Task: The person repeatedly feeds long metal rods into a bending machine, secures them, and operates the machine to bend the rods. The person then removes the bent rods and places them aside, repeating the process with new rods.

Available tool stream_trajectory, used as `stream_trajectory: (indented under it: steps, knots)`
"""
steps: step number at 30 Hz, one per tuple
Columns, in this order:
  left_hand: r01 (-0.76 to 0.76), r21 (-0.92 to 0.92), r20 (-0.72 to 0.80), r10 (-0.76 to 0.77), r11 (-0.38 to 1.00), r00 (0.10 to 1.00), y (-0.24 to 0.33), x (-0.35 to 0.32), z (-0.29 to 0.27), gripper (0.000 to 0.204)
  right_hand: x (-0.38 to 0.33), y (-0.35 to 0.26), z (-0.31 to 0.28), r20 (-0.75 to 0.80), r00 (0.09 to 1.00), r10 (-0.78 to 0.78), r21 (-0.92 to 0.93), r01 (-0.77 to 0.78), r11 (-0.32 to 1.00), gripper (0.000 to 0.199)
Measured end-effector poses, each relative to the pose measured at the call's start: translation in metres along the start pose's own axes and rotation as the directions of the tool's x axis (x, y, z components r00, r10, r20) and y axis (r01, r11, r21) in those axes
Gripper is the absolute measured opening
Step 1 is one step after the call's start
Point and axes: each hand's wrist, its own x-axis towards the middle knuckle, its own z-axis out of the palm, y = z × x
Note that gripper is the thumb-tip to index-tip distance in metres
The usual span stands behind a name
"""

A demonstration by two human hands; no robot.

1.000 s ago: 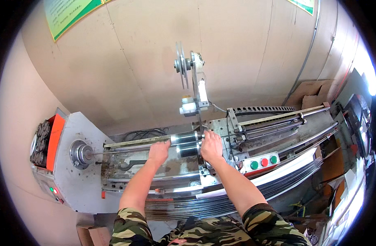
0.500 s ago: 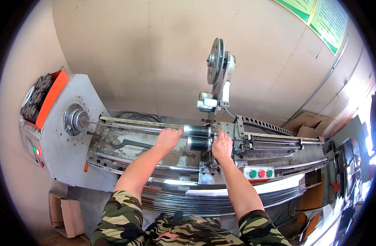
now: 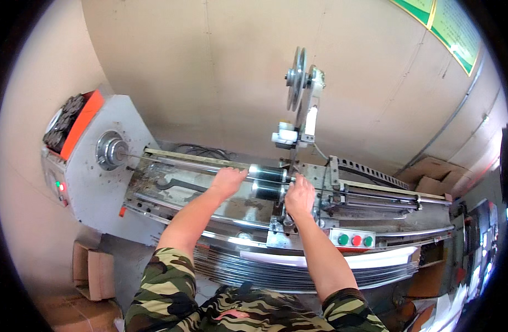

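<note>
My left hand [image 3: 229,182] is closed around a thin metal rod [image 3: 182,162] that runs from the chuck [image 3: 112,150] on the left, just short of the rollers. Two short dark rollers with shiny ends, a far roller [image 3: 268,173] and a near roller [image 3: 268,190], lie side by side between my hands. At their right end my right hand [image 3: 300,198] has its fingers curled against the carriage [image 3: 281,237]; what they grip is hidden. Above the far roller stands an arm with a grooved pulley wheel [image 3: 296,80] and white blocks [image 3: 286,134].
A large dark wrench [image 3: 179,186] lies on the machine bed beyond my left forearm. Green and red buttons [image 3: 356,240] sit on a box right of my right forearm. Many long thin rods [image 3: 254,274] are stacked along the near side. A cardboard box [image 3: 93,271] stands low at left.
The whole view has shifted and tilted slightly, so the machine sits a little further right. Both hands keep their places by the rollers.
</note>
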Motion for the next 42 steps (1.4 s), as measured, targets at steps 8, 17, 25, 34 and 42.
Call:
stream_trajectory:
  steps: [8,17,25,34,42]
  knots:
    - [0.031,0.027,-0.004,-0.031,0.999,1.000,0.003,0.001,0.002,0.033,0.001,-0.007,-0.010,0.057,0.998,0.037,0.069,-0.041,0.997,0.041]
    - [0.057,0.004,-0.021,-0.057,0.998,0.998,0.012,0.001,0.000,0.027,0.000,-0.003,-0.009,0.048,0.999,-0.003,0.118,-0.003,0.993,0.040]
    - [0.025,0.000,-0.048,-0.025,1.000,0.999,0.008,0.002,0.008,0.023,-0.002,0.002,-0.002,0.040,0.999,0.003,0.119,-0.007,0.993,0.040]
    - [-0.017,0.060,-0.126,0.025,0.998,0.992,0.005,0.001,0.016,0.014,-0.002,0.000,0.000,-0.017,1.000,-0.011,0.102,0.013,0.995,0.041]
    - [-0.007,0.074,-0.125,0.016,0.997,0.992,0.008,0.001,0.020,0.017,-0.003,0.000,0.000,-0.017,1.000,-0.010,0.089,0.012,0.996,0.041]
